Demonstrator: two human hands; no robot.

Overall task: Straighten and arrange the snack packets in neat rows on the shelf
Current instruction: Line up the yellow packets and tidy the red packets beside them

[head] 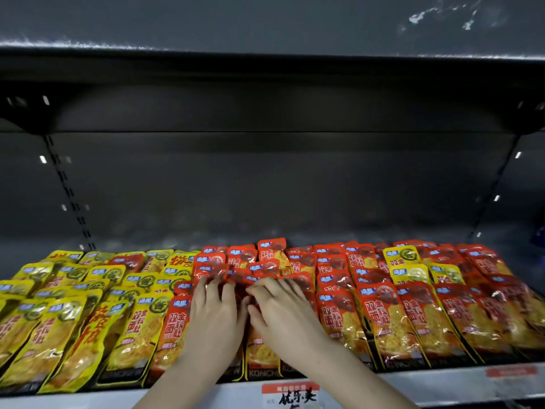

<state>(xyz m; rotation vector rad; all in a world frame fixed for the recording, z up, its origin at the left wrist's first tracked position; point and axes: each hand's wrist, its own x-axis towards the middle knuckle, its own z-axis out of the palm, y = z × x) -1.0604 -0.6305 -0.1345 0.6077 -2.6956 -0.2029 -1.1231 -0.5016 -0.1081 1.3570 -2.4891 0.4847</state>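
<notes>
While both hands work the middle of the shelf (442, 379), a person levels a column of red packets (380, 317) next to the yellow packets (59, 326) that fill the left side.

Head view: the left hand (215, 311) lies with fingers spread on the red tops. The right hand (284, 311) reaches up and leftward beside it, thumbs nearly touching. Each grip is apart, fingers close to straight and pressing down, with no packet visibly pinched.

The packets lie flat and shingled, their long axis running from the front lip toward the back wall. Their blue-logo tops point to the rear and their printed bottoms sit at the front edge, above a price tag (290, 394). Just beyond the fingertips, a back cluster (236, 261) of red packets sits jumbled, several of them skewed and overlapping.

The likely trouble is slippage. The film looks glossy, and a push on overlapped packets could send them sideways across the seam into the yellow columns. It could also drive the jumbled cluster out of line rather than squaring it. Drawing the column too far forward could tip the front packets over the lip.

A few stray yellow packets (408, 261) sit among the red at the right rear, and one stray red packet (129, 261) lies among the yellow, so the rows could end up straight but mixed. An upper shelf (265, 63) overhangs the bay.
</notes>
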